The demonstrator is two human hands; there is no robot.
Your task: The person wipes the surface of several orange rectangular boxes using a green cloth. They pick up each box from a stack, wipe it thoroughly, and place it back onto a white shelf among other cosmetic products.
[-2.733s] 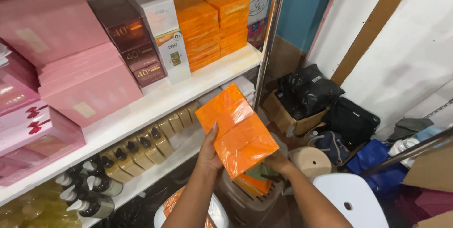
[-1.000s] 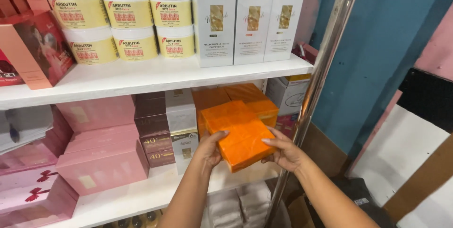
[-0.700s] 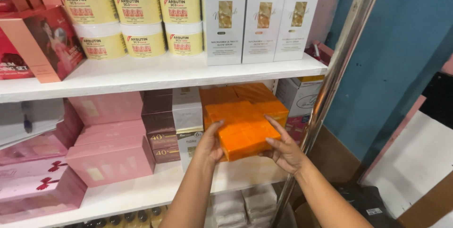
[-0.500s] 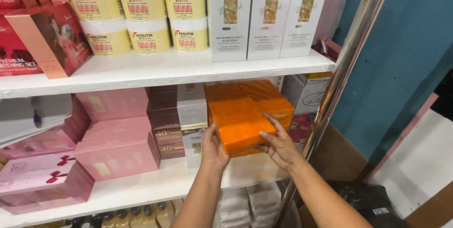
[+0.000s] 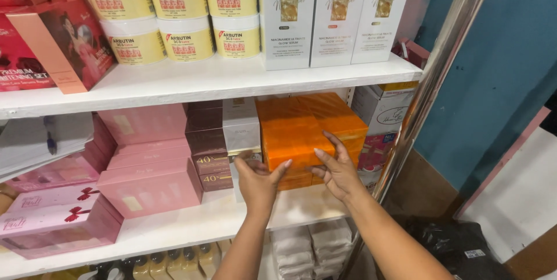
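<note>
Landmark: the orange wrapped packs point(image 5: 307, 135), stacked on the middle shelf point(image 5: 191, 222). Left of them lay flat pink boxes point(image 5: 148, 181), then maroon boxes point(image 5: 208, 152) and a white carton point(image 5: 241, 126); yellow-banded tubs point(image 5: 180, 19) stood above. The left hand point(image 5: 258, 181), fingers spread, grasping nothing, touched the stack's front; the right hand point(image 5: 335, 167), likewise open, pressed its face, seemingly squaring it. A steel post point(image 5: 429, 88) rose to the right.

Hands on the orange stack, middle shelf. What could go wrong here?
1. The orange wrapped packs are glossy film stacked high; pushed unevenly by the left hand and right hand, the front ones could slide off the shelf edge.
2. The stack sits tight beside the white box; a sideways shove might shift it.
3. The metal post runs close to the right forearm; it may knock against it.
</note>
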